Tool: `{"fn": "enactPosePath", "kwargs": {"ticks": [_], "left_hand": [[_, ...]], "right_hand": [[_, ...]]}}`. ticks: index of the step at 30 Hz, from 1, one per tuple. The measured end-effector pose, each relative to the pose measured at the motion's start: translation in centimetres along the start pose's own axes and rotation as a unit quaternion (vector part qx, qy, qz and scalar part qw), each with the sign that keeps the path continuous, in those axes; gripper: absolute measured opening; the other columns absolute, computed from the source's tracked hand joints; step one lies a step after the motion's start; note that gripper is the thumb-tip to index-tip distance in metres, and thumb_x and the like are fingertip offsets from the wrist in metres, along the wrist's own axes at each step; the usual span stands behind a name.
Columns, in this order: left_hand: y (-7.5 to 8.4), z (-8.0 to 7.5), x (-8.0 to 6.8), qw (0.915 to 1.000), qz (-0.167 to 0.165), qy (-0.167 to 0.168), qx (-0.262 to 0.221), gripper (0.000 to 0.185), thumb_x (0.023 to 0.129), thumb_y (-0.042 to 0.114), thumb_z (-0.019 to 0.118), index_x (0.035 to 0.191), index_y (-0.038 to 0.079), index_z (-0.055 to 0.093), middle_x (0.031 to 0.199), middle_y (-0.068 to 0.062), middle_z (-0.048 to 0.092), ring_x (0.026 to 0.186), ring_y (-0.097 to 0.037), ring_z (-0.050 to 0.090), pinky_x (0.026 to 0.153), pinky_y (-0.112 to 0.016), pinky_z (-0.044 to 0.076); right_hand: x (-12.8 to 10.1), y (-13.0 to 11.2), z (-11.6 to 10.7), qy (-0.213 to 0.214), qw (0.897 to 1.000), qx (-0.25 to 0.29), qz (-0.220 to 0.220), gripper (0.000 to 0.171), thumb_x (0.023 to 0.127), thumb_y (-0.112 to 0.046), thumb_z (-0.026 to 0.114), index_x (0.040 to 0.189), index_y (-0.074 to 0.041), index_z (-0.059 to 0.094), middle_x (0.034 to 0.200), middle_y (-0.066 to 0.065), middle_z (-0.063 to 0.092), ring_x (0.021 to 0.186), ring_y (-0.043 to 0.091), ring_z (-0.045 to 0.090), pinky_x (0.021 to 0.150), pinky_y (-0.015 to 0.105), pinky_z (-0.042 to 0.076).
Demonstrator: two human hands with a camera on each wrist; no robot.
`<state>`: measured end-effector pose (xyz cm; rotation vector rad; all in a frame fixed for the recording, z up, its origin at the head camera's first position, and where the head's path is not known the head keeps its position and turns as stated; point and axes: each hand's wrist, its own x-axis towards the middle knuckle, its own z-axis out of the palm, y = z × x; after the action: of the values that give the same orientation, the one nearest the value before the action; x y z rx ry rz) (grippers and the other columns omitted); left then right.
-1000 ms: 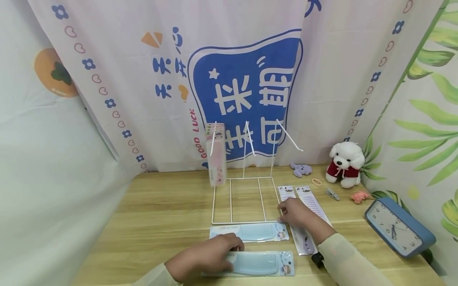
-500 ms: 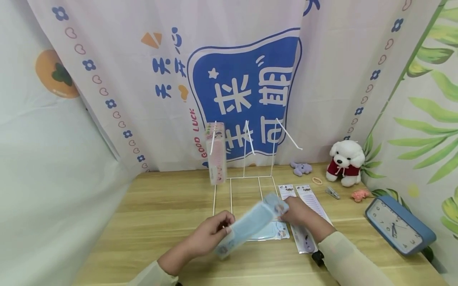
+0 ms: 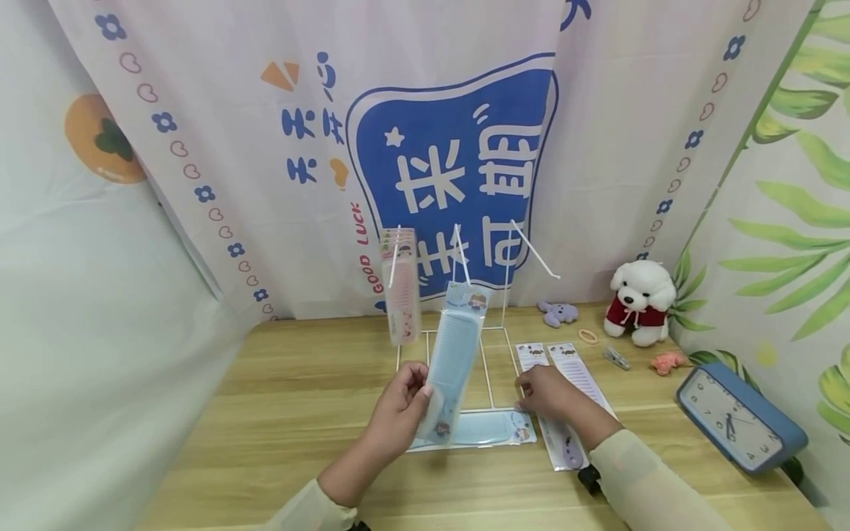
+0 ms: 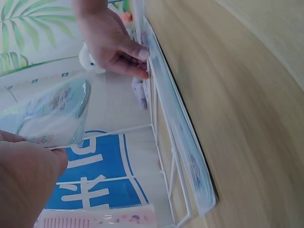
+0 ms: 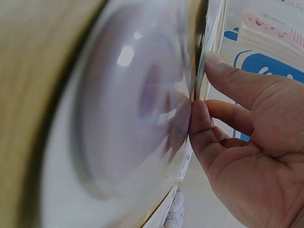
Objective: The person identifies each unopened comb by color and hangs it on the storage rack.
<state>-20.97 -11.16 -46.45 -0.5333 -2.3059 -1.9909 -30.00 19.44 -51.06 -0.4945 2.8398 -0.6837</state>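
My left hand (image 3: 395,413) pinches the lower end of a blue packaged comb (image 3: 454,350), held up and tilted over the white wire rack (image 3: 487,369). The top of its pack is close to the tip of the rack's middle hook (image 3: 462,258); whether they touch I cannot tell. At the rack's front right corner, my right hand (image 3: 551,394) holds the frame between thumb and fingers. Another blue packaged comb (image 3: 491,428) lies flat along the rack's front. Several pink packaged combs (image 3: 401,295) hang on the left hook.
Two purple packaged combs (image 3: 581,380) lie right of the rack, partly under my right arm. Farther right are a plush dog (image 3: 640,302), a purple toy (image 3: 558,313), a hair tie (image 3: 588,336), a grey clip (image 3: 617,358), a coral-coloured item (image 3: 667,363) and a blue clock (image 3: 740,420).
My left hand has picked the nearer blue comb off the table, raised it and turned it from lying flat to nearly upright by the middle hook. My right hand has stayed at the rack corner.
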Motion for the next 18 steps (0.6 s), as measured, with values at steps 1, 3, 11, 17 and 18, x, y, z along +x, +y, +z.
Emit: {"fn": "enactPosePath", "kwargs": {"ticks": [1, 3, 11, 17, 18], "left_hand": [[-0.01, 0.16, 0.08, 0.9999, 0.002, 0.007, -0.008, 0.013, 0.110, -0.003, 0.053, 0.123, -0.006, 0.051, 0.118, -0.019, 0.059, 0.109, -0.015, 0.061, 0.095, -0.021, 0.055], [-0.02, 0.41, 0.25, 0.9997, 0.005, 0.016, -0.017, 0.014, 0.110, -0.005, 0.054, 0.123, -0.007, 0.051, 0.118, -0.020, 0.059, 0.107, -0.014, 0.061, 0.094, -0.020, 0.055], [0.43, 0.70, 0.61, 0.9993, -0.003, 0.025, -0.028, 0.015, 0.109, -0.006, 0.055, 0.123, -0.006, 0.053, 0.117, -0.021, 0.059, 0.107, -0.017, 0.061, 0.093, -0.020, 0.054], [0.33, 0.81, 0.88, 0.9993, -0.017, 0.032, -0.009, 0.015, 0.110, -0.005, 0.053, 0.125, -0.004, 0.052, 0.119, -0.019, 0.059, 0.112, -0.021, 0.061, 0.096, -0.023, 0.056], [0.28, 0.89, 0.95, 0.9991, -0.021, 0.036, -0.008, 0.015, 0.110, -0.005, 0.053, 0.125, -0.003, 0.053, 0.119, -0.018, 0.059, 0.112, -0.022, 0.061, 0.096, -0.023, 0.056]], "right_hand": [[0.02, 0.03, 0.01, 0.001, 1.000, -0.001, 0.000, 0.015, 0.091, -0.013, 0.089, 0.095, -0.011, 0.075, 0.076, -0.001, 0.057, 0.073, 0.016, 0.052, 0.067, 0.032, 0.042], [0.04, 0.07, 0.00, 0.002, 1.000, 0.000, 0.002, 0.015, 0.091, -0.013, 0.089, 0.097, -0.010, 0.076, 0.077, -0.001, 0.058, 0.075, 0.016, 0.053, 0.068, 0.033, 0.043], [0.02, 0.11, -0.05, 0.006, 1.000, -0.010, -0.012, 0.028, 0.091, -0.013, 0.088, 0.078, -0.015, 0.063, 0.071, -0.003, 0.053, 0.068, 0.014, 0.048, 0.063, 0.029, 0.037], [0.10, 0.05, -0.01, 0.001, 1.000, -0.012, -0.006, 0.029, 0.092, -0.015, 0.088, 0.077, -0.015, 0.063, 0.071, -0.003, 0.054, 0.068, 0.014, 0.050, 0.063, 0.029, 0.038], [0.09, 0.01, -0.02, -0.001, 1.000, -0.010, -0.003, 0.027, 0.092, -0.015, 0.088, 0.079, -0.015, 0.065, 0.072, -0.002, 0.054, 0.069, 0.014, 0.050, 0.063, 0.029, 0.039]]}}
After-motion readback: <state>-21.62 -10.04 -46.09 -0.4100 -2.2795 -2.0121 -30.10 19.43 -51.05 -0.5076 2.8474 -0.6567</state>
